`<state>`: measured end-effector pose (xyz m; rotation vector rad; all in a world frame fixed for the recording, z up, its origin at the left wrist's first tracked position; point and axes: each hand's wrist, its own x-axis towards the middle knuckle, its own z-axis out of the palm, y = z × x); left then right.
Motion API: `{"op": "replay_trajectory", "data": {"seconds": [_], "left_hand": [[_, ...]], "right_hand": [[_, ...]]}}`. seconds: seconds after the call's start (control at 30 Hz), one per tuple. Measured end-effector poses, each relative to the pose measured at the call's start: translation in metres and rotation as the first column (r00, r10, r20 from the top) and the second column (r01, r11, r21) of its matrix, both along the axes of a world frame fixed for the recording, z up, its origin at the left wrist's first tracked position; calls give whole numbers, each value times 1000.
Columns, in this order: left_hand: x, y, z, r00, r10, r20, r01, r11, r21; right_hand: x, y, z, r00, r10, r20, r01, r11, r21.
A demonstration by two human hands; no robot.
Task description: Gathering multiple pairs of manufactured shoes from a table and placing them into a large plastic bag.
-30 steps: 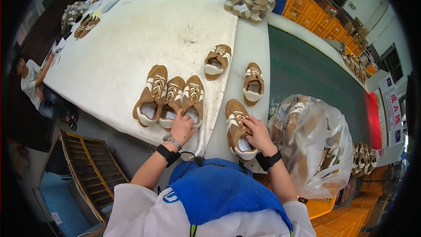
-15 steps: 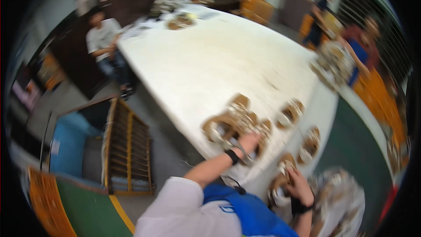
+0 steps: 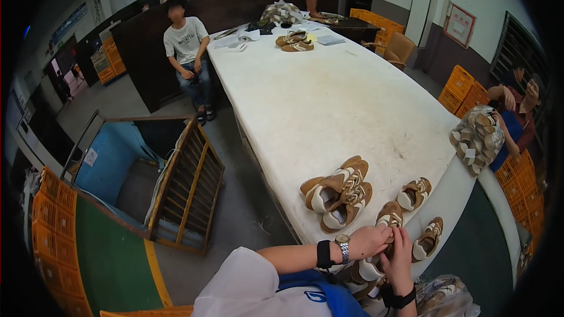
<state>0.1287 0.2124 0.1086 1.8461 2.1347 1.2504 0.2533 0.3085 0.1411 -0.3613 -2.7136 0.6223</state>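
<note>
My left hand [image 3: 368,240], with a watch and a black wristband, and my right hand [image 3: 400,256] meet on one brown and white shoe [image 3: 389,215] at the near edge of the white table [image 3: 329,100]. Both hands grip its heel end. Left of it, three matching shoes [image 3: 338,192] lie packed together. Two single shoes lie to the right, one [image 3: 415,192] further back and one [image 3: 429,239] near the table corner. Another shoe [image 3: 367,271] shows partly under my hands.
A wooden slatted rack [image 3: 189,183] and a blue bin [image 3: 114,155] stand on the floor to the left. A person in a white T-shirt [image 3: 185,44] sits at the far left. At the right a person holds a clear bag of shoes [image 3: 477,138]. Orange crates [image 3: 461,85] stand behind.
The view has swung left and up, showing the floor and the far table end. My left hand left the packed shoes and joined my right hand on the single shoe.
</note>
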Motion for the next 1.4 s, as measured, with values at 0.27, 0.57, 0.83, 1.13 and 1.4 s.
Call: {"op": "replay_trajectory", "data": {"seconds": [0.27, 0.57, 0.83, 1.13, 1.4], "left_hand": [[-1, -12, 16, 992, 53, -117, -64, 994, -93], [1, -14, -4, 997, -39, 69, 22, 972, 236], [-15, -24, 34, 764, -67, 642, -124, 961, 249], [8, -30, 56, 511, -275, 814, -66, 932, 357], [-31, -25, 53, 921, -96, 378, 62, 993, 101]], "right_hand": [[-5, 6, -12, 976, -56, -209, 45, 997, -56], [11, -5, 6, 974, -145, -172, 127, 986, -112], [-8, -11, 31, 924, -179, -339, 43, 927, -372], [6, -19, 44, 869, -232, -437, -7, 877, -481], [16, 17, 21, 916, -171, -362, 117, 979, -167]]}}
